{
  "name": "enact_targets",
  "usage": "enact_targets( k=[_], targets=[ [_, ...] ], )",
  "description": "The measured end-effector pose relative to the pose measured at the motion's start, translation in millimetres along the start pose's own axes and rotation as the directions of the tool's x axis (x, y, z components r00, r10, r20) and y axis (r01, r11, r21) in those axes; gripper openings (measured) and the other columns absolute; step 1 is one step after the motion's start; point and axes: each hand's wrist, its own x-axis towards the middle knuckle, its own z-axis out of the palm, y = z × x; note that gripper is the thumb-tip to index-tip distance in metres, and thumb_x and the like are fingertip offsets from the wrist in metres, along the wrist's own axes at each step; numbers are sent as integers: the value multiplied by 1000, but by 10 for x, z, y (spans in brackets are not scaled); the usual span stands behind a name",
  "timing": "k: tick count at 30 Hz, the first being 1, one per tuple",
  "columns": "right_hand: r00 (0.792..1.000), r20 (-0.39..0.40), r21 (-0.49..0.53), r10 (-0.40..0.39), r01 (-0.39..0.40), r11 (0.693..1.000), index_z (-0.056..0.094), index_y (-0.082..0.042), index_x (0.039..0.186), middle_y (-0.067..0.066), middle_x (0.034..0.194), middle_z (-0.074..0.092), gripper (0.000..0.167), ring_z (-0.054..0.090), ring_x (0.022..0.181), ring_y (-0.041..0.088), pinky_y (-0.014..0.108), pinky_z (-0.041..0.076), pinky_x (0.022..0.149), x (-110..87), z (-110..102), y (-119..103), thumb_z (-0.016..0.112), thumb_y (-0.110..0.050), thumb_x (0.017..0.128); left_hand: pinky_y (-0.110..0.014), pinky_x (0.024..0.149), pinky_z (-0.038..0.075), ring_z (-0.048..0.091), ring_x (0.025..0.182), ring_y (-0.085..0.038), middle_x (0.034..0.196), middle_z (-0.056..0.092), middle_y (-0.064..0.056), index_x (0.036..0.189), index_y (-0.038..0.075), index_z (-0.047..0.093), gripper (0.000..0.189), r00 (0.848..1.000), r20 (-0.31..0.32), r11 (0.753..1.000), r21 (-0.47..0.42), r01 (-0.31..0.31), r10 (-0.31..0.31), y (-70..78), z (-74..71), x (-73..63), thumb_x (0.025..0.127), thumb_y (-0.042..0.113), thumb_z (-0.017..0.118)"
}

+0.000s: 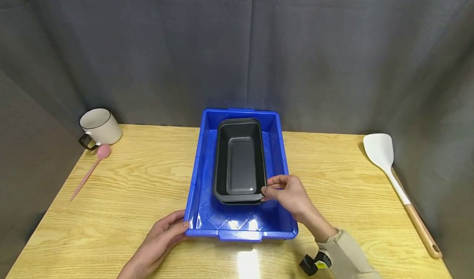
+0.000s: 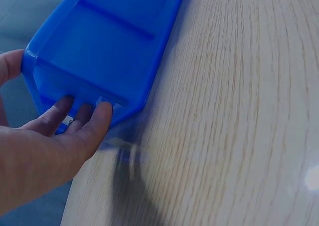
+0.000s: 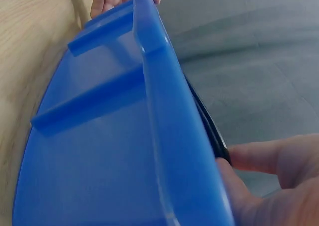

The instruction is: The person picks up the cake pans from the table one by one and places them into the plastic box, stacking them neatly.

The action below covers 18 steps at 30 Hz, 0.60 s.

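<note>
A blue plastic bin [image 1: 211, 225] stands at the middle of the table, and a dark loaf pan [image 1: 240, 163] lies lengthwise inside it. A second dark edge shows just beneath the pan's near rim. My left hand [image 1: 159, 242] grips the bin's near left corner, its thumb on the rim; the left wrist view shows the fingers [image 2: 102, 118] against the outer wall. With thumb and fingertips my right hand [image 1: 290, 196] pinches the pan's near right corner, reaching over the bin's right wall. Only a strip of the pan's dark rim [image 3: 214, 136] appears in the right wrist view.
To the far left stands a white ribbed mug [image 1: 100, 126] with a black handle, beside a pink spoon [image 1: 89, 172]. On the right a white spatula [image 1: 381, 155] with a wooden handle lies along the table's edge. Grey curtains [image 1: 166, 56] hang behind the wooden table [image 1: 148, 180].
</note>
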Motion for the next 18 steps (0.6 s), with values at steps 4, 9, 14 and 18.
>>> enact_targets(
  k=[4,9,14,18],
  targets=[
    [996,87,-11,16,-16,1000,54,14,103,12,80,68,22,70,74,31,36,56,80,-1,-27,8,64,2,86,-30,95,49,59,110,-24,129,53,-24,138,-14,35,55,1000,-2,1000,1,-5,5,1,-1,-4,96,15,56],
    [989,142,-68,30,-20,997,53,17,111,18,93,68,32,69,82,30,40,57,79,-45,-65,-27,64,-4,89,-29,95,49,59,109,-24,129,53,-23,138,-14,35,56,1000,-14,1000,7,14,-14,0,4,0,96,16,57],
    [987,146,-76,69,-59,995,48,17,126,25,114,62,47,64,97,34,38,58,77,-111,-80,-63,64,-12,92,-29,95,49,59,109,-23,129,53,-23,139,-13,35,56,1000,-15,1000,10,20,-19,-4,2,8,96,17,57],
    [989,141,-92,46,-34,995,48,17,127,25,115,61,48,65,97,35,38,57,80,-149,-79,-67,63,-13,92,-29,95,49,59,110,-24,128,54,-24,139,-14,34,57,1000,-2,1000,6,11,-11,3,-4,4,96,16,57]
  ],
)
